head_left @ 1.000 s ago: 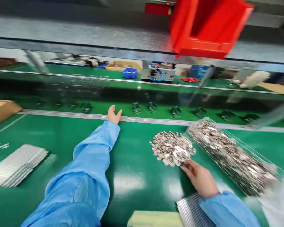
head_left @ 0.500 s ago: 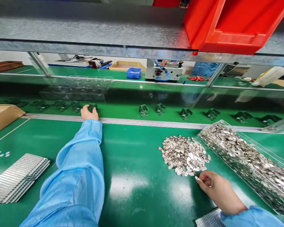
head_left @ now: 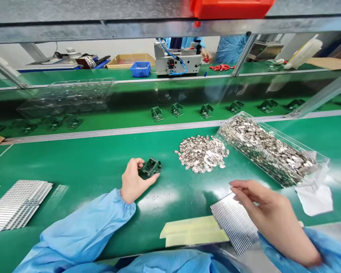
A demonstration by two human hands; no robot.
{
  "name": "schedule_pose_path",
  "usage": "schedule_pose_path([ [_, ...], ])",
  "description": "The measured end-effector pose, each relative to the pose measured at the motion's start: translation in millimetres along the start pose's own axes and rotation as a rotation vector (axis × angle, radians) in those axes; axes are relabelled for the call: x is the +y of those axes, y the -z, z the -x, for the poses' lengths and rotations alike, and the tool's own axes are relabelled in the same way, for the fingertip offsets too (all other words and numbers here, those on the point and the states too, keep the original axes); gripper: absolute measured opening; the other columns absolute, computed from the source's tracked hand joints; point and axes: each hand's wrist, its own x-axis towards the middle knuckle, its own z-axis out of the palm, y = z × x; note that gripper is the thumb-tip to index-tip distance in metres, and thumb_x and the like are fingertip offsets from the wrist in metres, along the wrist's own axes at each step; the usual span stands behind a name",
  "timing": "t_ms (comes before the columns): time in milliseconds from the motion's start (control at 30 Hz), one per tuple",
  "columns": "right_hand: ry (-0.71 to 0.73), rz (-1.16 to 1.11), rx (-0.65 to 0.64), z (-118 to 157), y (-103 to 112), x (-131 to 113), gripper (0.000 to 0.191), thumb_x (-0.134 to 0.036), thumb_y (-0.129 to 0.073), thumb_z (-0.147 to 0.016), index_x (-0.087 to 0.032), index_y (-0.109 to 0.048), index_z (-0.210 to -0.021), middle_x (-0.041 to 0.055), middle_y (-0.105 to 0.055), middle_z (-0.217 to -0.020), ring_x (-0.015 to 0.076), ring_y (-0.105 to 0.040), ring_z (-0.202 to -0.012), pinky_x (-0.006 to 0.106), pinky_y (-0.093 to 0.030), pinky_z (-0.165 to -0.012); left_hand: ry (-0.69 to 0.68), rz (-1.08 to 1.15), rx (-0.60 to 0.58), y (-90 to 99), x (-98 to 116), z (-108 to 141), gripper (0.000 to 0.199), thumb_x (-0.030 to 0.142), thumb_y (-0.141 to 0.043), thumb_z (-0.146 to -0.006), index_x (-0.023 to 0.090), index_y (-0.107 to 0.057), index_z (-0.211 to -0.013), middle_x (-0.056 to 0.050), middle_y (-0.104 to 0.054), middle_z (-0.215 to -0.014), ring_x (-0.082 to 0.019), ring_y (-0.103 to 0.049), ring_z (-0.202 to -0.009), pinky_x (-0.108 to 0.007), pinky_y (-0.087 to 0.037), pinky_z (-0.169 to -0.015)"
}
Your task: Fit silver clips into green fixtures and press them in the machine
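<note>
My left hand [head_left: 135, 180] grips a dark green plastic housing [head_left: 150, 168] between thumb and fingers, just above the green bench. Its open, slotted side faces up. On the right, my right hand [head_left: 268, 216] is closed in a pinch over a ridged metal sheet [head_left: 235, 222]; whatever lies between the fingertips is hidden or too small to make out. Beyond the two hands lies a loose pile of small shiny metal pieces [head_left: 201, 153]. More such pieces fill a long clear tray [head_left: 275, 176] to the right of the pile.
Similar green housings [head_left: 207, 110] stand in a row on the belt [head_left: 125, 125] behind a metal rail. A stack of slotted strips [head_left: 19, 204] lies at left. Yellow tape [head_left: 194, 231] marks the front edge. A metal shelf [head_left: 74, 28] with a red bin [head_left: 233, 8] hangs overhead.
My left hand has brought a green housing from the belt back to the bench. My right hand has moved away from the metal pile, still pinched. The view has tilted down and shifted right.
</note>
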Motion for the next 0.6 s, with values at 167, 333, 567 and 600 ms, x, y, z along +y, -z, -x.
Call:
schedule_pose_path([
  [167, -0.207, -0.248, 0.136, 66, 18, -10, 0.025, -0.048, -0.070, -0.079, -0.026, -0.074, -0.090, 0.0048, -0.076, -0.079, 0.0232, -0.073, -0.062, 0.026, -0.061, -0.055, -0.352, 0.177, -0.468, 7.8, 1, -4, 0.130, 0.056, -0.082, -0.061, 0.022, 0.002, -0.153, -0.025, -0.011, -0.160, -0.042, -0.019, -0.147, -0.058, -0.033, -0.112],
  [333, -0.370, -0.548, 0.091, 101, -2, -10, 0.021, -0.043, -0.072, -0.080, -0.022, -0.072, -0.081, 0.0048, -0.073, -0.067, 0.0210, -0.072, -0.058, 0.022, -0.059, -0.053, -0.438, 0.225, -0.860, 2.8, 7, -26, 0.107, 0.046, -0.077, -0.074, 0.028, -0.008, -0.154, -0.017, -0.050, -0.142, -0.035, -0.042, -0.136, -0.056, -0.035, -0.112],
  [567, -0.468, -0.797, 0.059, 112, -40, -18, 0.026, -0.043, -0.071, -0.083, -0.018, -0.070, -0.077, 0.0024, -0.064, -0.058, 0.0148, -0.060, -0.052, 0.023, -0.053, -0.051, -0.282, 0.467, -0.464, -17.3, 58, 2, 0.050, 0.031, -0.079, -0.068, 0.024, -0.056, -0.113, -0.011, -0.056, -0.115, -0.027, -0.059, -0.108, -0.040, -0.056, -0.085],
  [600, -0.472, -0.834, 0.059, 111, -43, -20, 0.026, -0.043, -0.070, -0.084, -0.018, -0.070, -0.079, 0.0030, -0.065, -0.060, 0.0153, -0.060, -0.053, 0.024, -0.053, -0.052, -0.228, 0.553, -0.447, -20.2, 71, 11, 0.049, 0.031, -0.079, -0.068, 0.024, -0.056, -0.111, -0.011, -0.056, -0.117, -0.025, -0.061, -0.106, -0.038, -0.057, -0.081],
])
